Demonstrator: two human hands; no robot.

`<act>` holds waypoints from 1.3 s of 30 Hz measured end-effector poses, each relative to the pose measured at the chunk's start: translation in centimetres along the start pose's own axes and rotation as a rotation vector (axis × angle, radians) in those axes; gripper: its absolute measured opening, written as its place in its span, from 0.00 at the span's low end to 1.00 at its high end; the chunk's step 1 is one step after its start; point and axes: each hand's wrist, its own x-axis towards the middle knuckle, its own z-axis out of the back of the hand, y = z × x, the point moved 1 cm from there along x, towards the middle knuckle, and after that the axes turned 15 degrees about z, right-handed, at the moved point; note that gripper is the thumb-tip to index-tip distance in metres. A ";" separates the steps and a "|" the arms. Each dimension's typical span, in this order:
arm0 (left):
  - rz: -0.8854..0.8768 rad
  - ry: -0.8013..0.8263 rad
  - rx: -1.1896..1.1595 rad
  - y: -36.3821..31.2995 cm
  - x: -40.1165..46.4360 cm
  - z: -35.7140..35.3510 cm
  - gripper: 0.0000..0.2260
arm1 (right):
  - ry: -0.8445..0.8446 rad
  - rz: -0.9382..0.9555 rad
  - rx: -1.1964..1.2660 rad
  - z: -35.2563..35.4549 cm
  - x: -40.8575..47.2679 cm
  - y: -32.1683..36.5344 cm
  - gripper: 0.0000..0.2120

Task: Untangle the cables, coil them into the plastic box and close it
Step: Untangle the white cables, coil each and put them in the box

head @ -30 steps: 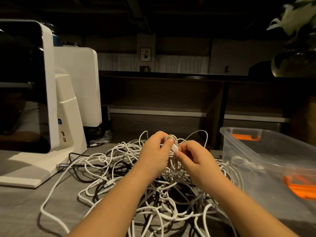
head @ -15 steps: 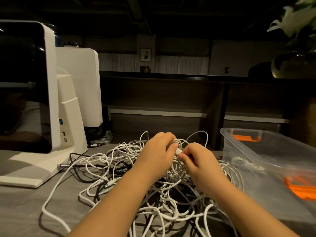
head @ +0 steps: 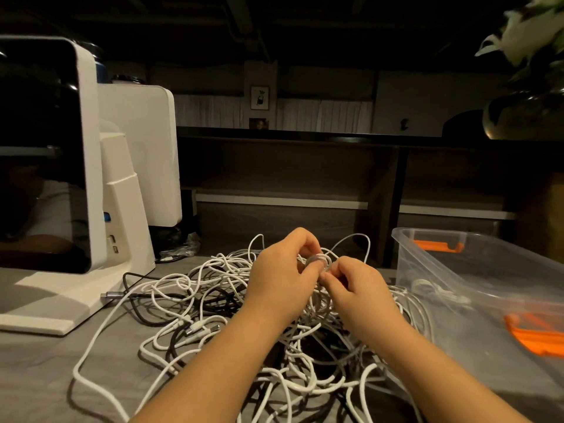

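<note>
At the far left a white machine (head: 91,178) with a dark glossy front panel stands on the grey worktop (head: 33,370), its flat base reaching toward the middle. A dark cable with a metal plug (head: 110,295) lies against the base's right edge. Just right of that begins the tangle of cables (head: 195,303), mostly white with several black strands woven through it, spread in loose loops across the middle of the worktop and running down toward the bottom edge of the view.

Both hands are raised over the far part of this heap, close together and nearly touching. The left hand (head: 283,279) has its fingers curled around a small coil of white cable (head: 319,260), thumb lying across the loop. The right hand (head: 357,288) pinches a strand of the same small coil at its fingertips, directly beside the left thumb. Both forearms reach in from the bottom edge, crossing above the pile.

To the right, the clear plastic box (head: 406,264) sits open on the worktop, its near wall touching the edge of the tangle. A little white cable (head: 433,290) lies inside it, and orange latches (head: 439,245) show at its far rim and near side. A dark vase with pale flowers (head: 528,32) stands at the upper right.
</note>
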 end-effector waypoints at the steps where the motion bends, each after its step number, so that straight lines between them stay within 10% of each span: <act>1: 0.011 0.032 -0.036 0.0 0.1 0.0 0.06 | -0.027 0.003 0.022 0.1 0.0 -0.1 0.12; 9: 0.083 0.326 -0.402 0.0 0.3 0.3 0.14 | -0.206 -0.078 0.667 0.8 -0.2 -1.1 0.08; 19: 0.071 0.295 -0.290 -1.7 1.6 0.0 0.16 | -0.281 -0.156 0.736 2.8 1.4 0.6 0.02; 25: 0.005 0.297 -0.088 -4.8 2.3 -1.2 0.13 | 0.002 -0.005 -0.189 6.9 2.3 1.4 0.06; 29: -0.044 0.377 -0.029 -8.3 3.0 -3.5 0.13 | 0.041 0.003 -0.391 11.3 1.9 0.5 0.29; 39: -0.188 0.333 0.166 -15.5 4.0 -10.4 0.18 | 0.045 -0.172 -0.781 19.5 0.1 -4.3 0.17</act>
